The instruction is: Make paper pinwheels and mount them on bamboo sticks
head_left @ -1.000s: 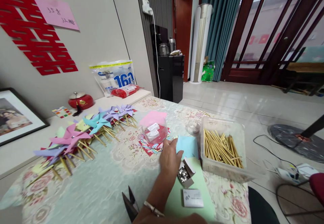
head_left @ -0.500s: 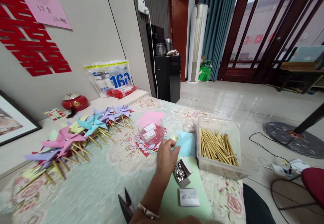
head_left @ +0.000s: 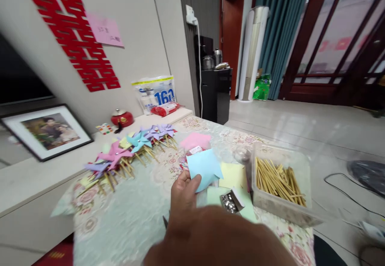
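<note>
Blue paper square (head_left: 204, 169) pinched in the left hand (head_left: 184, 187) — held up over the desk (head_left: 135, 214).
Thumb on top, fingers likely under — it's blurry; keeping it flat calls for a gentle, steady pinch.

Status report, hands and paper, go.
Left hand pinches light blue square paper sheet. Right hand out of view. Open cardboard box of silver tacks nearby.

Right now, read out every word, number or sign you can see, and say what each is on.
"160", in blue, on the white plastic bag by the wall; its smaller print is too blurred.
"囍", the red paper cutout on the wall.
On the pink note: handwriting too blurred to read.
On the light blue paper in the left hand: no print shows.
</note>
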{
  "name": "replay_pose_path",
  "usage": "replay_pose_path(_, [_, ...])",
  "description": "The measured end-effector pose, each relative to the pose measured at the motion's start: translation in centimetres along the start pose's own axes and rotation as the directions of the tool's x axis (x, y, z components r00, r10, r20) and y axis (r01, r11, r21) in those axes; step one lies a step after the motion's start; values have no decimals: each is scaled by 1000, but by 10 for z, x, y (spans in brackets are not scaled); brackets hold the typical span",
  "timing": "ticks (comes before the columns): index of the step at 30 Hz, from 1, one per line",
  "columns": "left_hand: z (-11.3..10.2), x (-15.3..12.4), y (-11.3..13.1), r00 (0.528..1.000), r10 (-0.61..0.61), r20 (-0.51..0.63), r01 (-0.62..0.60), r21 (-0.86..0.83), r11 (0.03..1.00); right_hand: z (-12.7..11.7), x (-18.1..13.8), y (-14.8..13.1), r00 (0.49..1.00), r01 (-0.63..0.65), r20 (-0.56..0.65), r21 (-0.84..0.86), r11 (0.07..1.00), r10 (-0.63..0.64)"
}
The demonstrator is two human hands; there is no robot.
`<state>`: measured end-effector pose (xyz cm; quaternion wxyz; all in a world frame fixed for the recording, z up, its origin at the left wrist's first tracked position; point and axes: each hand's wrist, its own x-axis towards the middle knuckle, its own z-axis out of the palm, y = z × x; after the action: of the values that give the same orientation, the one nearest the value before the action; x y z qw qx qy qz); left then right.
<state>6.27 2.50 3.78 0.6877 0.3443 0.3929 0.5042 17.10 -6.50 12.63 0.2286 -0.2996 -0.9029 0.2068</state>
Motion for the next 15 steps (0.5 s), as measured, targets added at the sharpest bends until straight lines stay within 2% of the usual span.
replay_pose_path(1, [-7, -7, 6, 999, -29, -12, 29, -13, 999, -7, 5, 1, 999, -7, -46, 9, 1000, 7])
replay_pose_path(3, [-17, -20, 18, 999, 51, -20, -52, -71, 996, -18, 13, 8, 967, -71, -240, 62, 996, 84])
replay_pose_path(4, [-20, -25, 24, 993, 118, -24, -120, -116, 986, -21, 16, 14, 916, -112, -372, 117, 987, 148])
replay_pose_path(5, [-23, -30, 29, 988, 155, -14, -156, -148, 977, -23, 20, 22, 837, -163, -495, 184, 969, 234])
replay_pose_path(6, [-24, -34, 34, 985, 173, -2, -171, -169, 971, -24, 23, 30, 766, -191, -568, 246, 950, 301])
replay_pose_path(8, [-26, -41, 44, 985, 170, 10, -165, -180, 970, -22, 28, 46, 667, -221, -615, 375, 900, 420])
replay_pose_path(9, [-27, -43, 49, 987, 161, 21, -155, -173, 973, -20, 30, 53, 649, -219, -602, 438, 872, 465])
replay_pose_path(11, [-29, -47, 58, 986, 158, 50, -149, -153, 977, -16, 34, 63, 661, -182, -537, 563, 806, 524])
replay_pose_path(15, [-34, -49, 72, 980, 172, 103, -158, -124, 980, -10, 39, 69, 746, -47, -385, 784, 620, 543])
